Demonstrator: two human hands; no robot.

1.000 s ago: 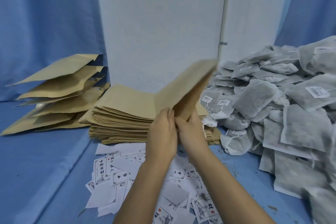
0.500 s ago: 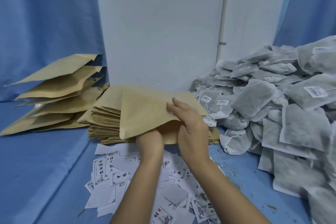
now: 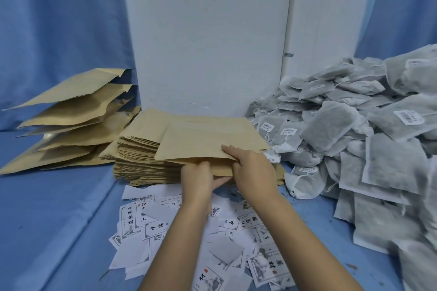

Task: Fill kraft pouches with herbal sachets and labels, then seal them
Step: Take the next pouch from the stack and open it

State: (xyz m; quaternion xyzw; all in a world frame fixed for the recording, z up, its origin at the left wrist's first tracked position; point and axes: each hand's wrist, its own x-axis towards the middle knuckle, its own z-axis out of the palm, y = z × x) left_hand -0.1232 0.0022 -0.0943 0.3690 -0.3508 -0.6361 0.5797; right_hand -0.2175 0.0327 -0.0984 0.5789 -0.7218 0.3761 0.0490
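A flat kraft pouch lies almost level over the stack of empty kraft pouches. Both hands hold it at its near edge. My left hand grips the lower layer from beneath, thumb reaching right. My right hand pinches the upper layer, fingers laid flat on top, so the mouth gapes a little. Grey herbal sachets with barcode tags are heaped on the right. White printed labels lie scattered on the blue surface under my forearms.
Several opened or filled kraft pouches lean in a fanned pile at the left against the blue cloth. A white panel stands behind the stack. Herb crumbs dot the blue surface by the sachet heap.
The pouch, held up on edge a second ago, has swung down and to the left until it lies flat over the stack. Both hands kept hold of its near edge and sank lower.
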